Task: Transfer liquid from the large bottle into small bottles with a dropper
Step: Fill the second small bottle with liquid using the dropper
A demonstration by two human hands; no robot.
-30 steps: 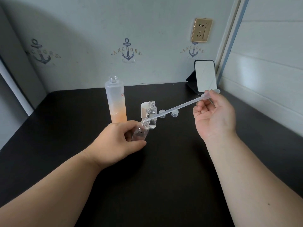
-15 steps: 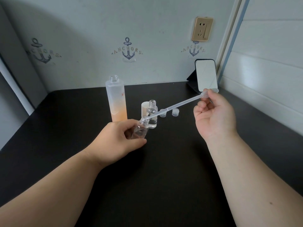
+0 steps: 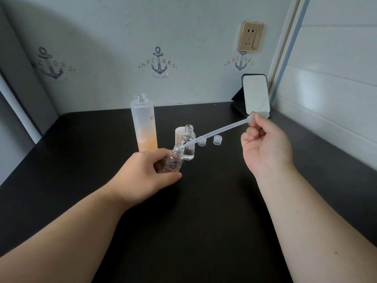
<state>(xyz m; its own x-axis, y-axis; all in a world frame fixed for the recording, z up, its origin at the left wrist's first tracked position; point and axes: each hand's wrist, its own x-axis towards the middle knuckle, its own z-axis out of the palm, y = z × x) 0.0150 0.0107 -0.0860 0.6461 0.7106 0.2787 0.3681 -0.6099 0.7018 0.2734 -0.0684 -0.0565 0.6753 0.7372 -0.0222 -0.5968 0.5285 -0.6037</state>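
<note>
Two hands are working above the middle of the black table (image 3: 204, 221). Left hand (image 3: 142, 174) is gripping a small clear bottle (image 3: 173, 161), fingers (image 3: 161, 160) and thumb curled round its body, tilting it so the open neck is leaning toward the right. Right hand (image 3: 265, 146) is pinching the bulb end of a long translucent dropper (image 3: 216, 132) between thumb and fingers (image 3: 253, 130), the remaining fingers curling into the palm. Dropper is slanting down to the left, its tip sitting at the mouth of the held bottle; whether it is inside the neck cannot be told.

Large frosted bottle (image 3: 144, 125) is standing upright and uncapped toward the back of the table, left of centre, with orange liquid filling its lower part. Just right of it, a second small clear bottle (image 3: 188, 145) is standing open with clear liquid showing low in it, directly behind the held one. White cap (image 3: 179, 133) is standing close behind that bottle, partly hidden. Two small clear caps (image 3: 202, 142) (image 3: 217, 140) are lying on the table to the right, near each other, under the dropper's line.

Mirror (image 3: 256, 94) on a dark stand is leaning in the back right corner of the table. Wall socket (image 3: 251, 36) is showing above it.
</note>
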